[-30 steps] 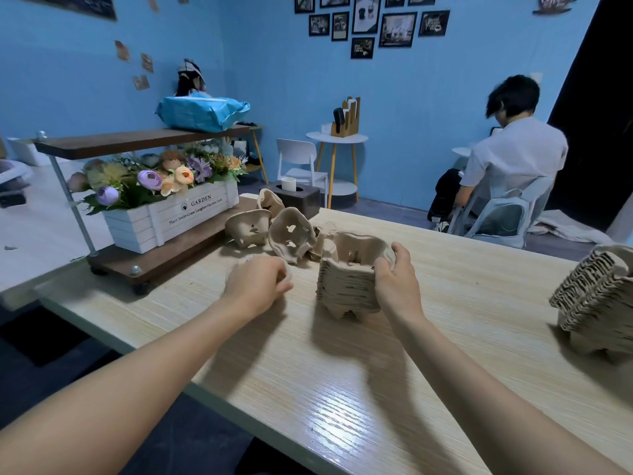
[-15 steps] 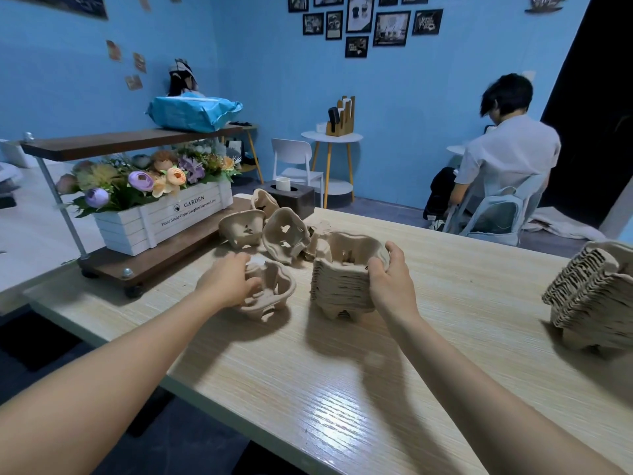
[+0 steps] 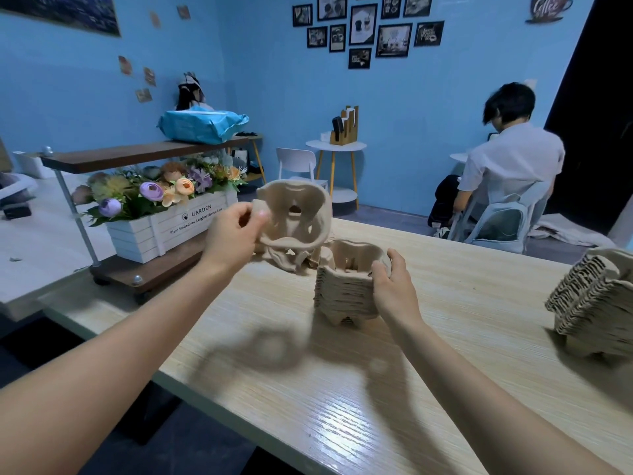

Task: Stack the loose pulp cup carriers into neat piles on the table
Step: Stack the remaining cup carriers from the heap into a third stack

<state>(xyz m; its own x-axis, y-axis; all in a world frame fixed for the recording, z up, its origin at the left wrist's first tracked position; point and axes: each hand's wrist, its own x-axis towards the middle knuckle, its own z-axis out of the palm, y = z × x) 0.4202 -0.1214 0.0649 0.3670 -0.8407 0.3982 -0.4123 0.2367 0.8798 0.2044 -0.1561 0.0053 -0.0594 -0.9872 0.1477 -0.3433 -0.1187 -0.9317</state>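
Presently the left hand (image 3: 233, 234) pinches one loose pulp carrier (image 3: 294, 217) by its rim, thumb and fingers curled on the edge, holding it tilted in the air above the table (image 3: 342, 406), up and to the left of the near stack (image 3: 346, 289). The right hand (image 3: 394, 286) grips that stack's right side, fingers curled over its top rim; the stack stands upright on the tabletop. More loose carriers (image 3: 291, 262) lie on the table behind the stack, partly hidden by the raised one. A second, taller stack (image 3: 592, 296) leans at the table's right, well apart from the hands. On the left a white wooden planter box (image 3: 168, 231) holds artificial flowers (image 3: 161, 190) and sits on the lower board of a small shelf unit (image 3: 137, 156); a blue packet (image 3: 202, 125) lies on its upper board. Bare tabletop runs from the near stack to the front edge and between the two stacks. A seated person (image 3: 507, 173) faces away beyond the far edge.
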